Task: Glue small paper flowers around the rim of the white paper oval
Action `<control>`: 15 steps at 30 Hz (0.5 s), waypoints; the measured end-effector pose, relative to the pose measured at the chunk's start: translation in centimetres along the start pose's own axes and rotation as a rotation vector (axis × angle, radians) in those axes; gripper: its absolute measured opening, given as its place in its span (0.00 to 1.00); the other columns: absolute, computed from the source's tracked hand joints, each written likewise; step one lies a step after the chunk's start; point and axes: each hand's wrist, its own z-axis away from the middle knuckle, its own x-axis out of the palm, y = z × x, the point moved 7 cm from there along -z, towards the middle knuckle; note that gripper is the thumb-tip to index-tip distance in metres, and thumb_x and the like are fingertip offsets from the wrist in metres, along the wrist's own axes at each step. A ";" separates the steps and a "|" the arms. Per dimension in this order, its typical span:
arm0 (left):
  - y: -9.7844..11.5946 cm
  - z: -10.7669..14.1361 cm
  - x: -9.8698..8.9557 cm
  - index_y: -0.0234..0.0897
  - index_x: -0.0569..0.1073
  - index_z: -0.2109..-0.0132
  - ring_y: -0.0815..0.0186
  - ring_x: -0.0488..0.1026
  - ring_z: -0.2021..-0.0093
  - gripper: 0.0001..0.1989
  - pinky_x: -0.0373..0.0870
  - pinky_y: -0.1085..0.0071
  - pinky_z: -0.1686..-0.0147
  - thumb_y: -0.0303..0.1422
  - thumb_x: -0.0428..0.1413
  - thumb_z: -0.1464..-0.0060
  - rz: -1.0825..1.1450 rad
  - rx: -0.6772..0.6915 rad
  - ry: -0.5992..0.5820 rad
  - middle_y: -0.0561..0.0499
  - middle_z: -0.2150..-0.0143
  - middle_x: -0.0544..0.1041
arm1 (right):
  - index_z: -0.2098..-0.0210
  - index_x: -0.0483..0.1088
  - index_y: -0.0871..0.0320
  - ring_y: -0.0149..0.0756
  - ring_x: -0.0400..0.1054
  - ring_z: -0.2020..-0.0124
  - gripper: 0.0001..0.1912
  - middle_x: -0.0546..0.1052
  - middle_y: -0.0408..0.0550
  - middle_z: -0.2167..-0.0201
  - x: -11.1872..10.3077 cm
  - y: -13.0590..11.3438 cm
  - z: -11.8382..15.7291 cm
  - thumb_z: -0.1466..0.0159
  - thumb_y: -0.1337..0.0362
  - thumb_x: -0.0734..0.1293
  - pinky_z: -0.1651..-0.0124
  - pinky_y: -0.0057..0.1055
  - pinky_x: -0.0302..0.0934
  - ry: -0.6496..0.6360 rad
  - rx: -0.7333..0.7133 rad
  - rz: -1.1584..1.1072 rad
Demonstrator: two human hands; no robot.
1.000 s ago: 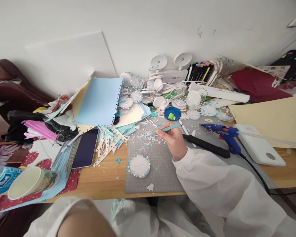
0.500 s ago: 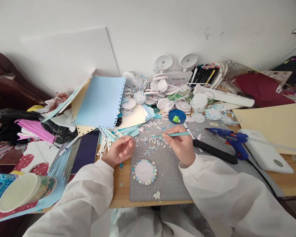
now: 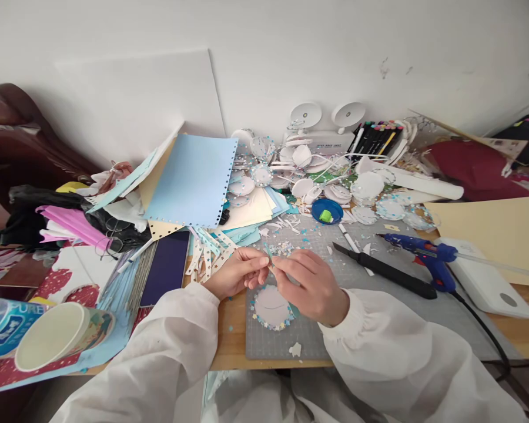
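Fingertips of the left hand [image 3: 238,273] and right hand [image 3: 311,288] meet over the cutting mat's [image 3: 311,343] left side, the left's pinched on something too small to tell, the right's gripping a slim teal tool [image 3: 268,253], seemingly fine handling calling for steadiness, behind the star-edged disc [image 3: 271,305] on the mat.

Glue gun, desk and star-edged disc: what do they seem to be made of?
Glue gun: probably hard plastic, smooth, with a moulded-looking blue body.
Desk: wood or wood-look laminate, warm brown with faint streaks.
Star-edged disc: likely paper or card, its white face flat and matt, though thin foam is possible.
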 end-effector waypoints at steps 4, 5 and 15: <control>0.2 0.0 0.1 0.29 0.69 0.80 0.79 0.56 0.87 0.22 0.46 0.79 0.87 0.44 0.62 0.51 -0.035 0.010 0.003 0.54 0.85 0.66 | 0.79 0.64 0.57 0.31 0.62 0.72 0.14 0.74 0.47 0.71 0.7 -0.8 0.0 0.42 0.76 0.67 0.68 0.31 0.61 -0.020 -0.029 0.075; 0.2 0.0 0.1 0.29 0.69 0.80 0.79 0.56 0.87 0.23 0.46 0.79 0.87 0.44 0.62 0.51 -0.036 0.011 0.003 0.55 0.85 0.65 | 0.79 0.64 0.57 0.31 0.61 0.72 0.13 0.74 0.47 0.72 0.9 -0.9 0.2 0.41 0.76 0.67 0.69 0.31 0.61 -0.031 -0.025 0.072; -0.2 0.2 0.3 0.30 0.68 0.80 0.79 0.50 0.87 0.19 0.42 0.76 0.83 0.40 0.60 0.50 0.073 0.042 0.014 0.57 0.86 0.62 | 0.59 0.69 0.59 0.39 0.68 0.60 0.14 0.76 0.52 0.60 -0.6 -0.2 1.1 0.41 0.79 0.63 0.58 0.39 0.65 -0.163 0.263 -0.206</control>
